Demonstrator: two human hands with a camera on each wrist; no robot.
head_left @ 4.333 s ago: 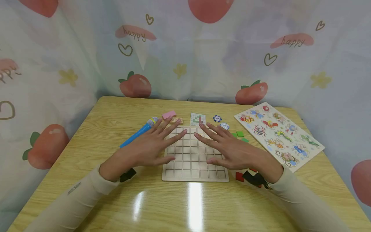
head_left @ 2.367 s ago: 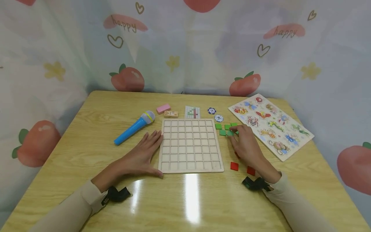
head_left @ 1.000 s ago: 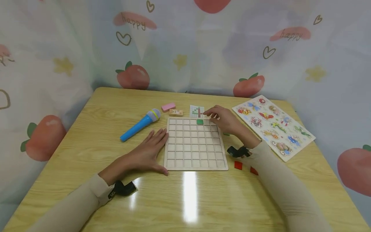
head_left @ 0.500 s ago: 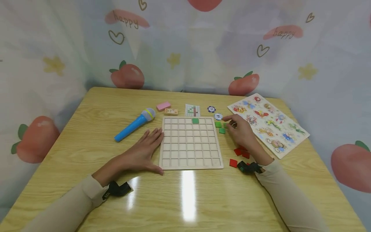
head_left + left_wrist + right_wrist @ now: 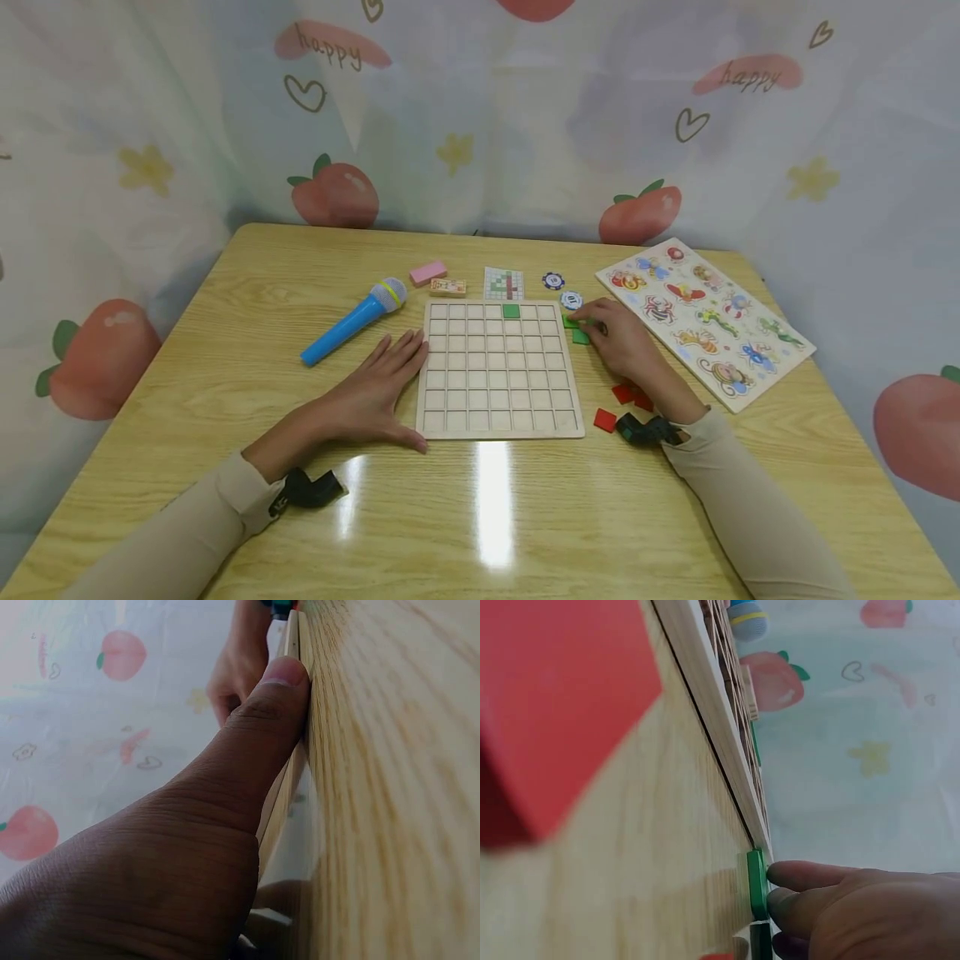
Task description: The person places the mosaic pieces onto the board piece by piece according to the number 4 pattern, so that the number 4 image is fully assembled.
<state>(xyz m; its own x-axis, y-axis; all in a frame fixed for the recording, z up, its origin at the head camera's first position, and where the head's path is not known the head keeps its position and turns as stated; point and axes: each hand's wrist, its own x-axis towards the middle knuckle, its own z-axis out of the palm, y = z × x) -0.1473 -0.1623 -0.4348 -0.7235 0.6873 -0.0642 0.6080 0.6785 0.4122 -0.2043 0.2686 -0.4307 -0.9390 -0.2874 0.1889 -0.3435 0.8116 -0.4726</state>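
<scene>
A wooden grid board (image 5: 480, 379) lies mid-table, one green tile (image 5: 511, 311) set in a top-row cell. My left hand (image 5: 375, 392) rests along the board's left edge, fingers spread and thumb at the near corner. In the left wrist view the thumb (image 5: 259, 720) presses against the board's side. Right of the board, my right hand (image 5: 622, 337) has its curled fingertips on a green square tile (image 5: 571, 322). The right wrist view shows thumb and finger pinching at that green tile (image 5: 757, 885). Another green tile (image 5: 581, 337) lies just nearer; others may be hidden beneath the hand.
Red tiles (image 5: 605, 419) lie near my right wrist. Behind the board are a pattern card (image 5: 503, 283), two poker chips (image 5: 552, 281), a pink block (image 5: 428, 272) and a small patterned block (image 5: 447, 287). A toy microphone (image 5: 352, 323) lies left, an insect picture board (image 5: 705, 325) right.
One green tile was set into the board's top row earlier. My right hand has since gone back to the green tiles and shifted slightly left onto one. My left hand stays at the board's edge.
</scene>
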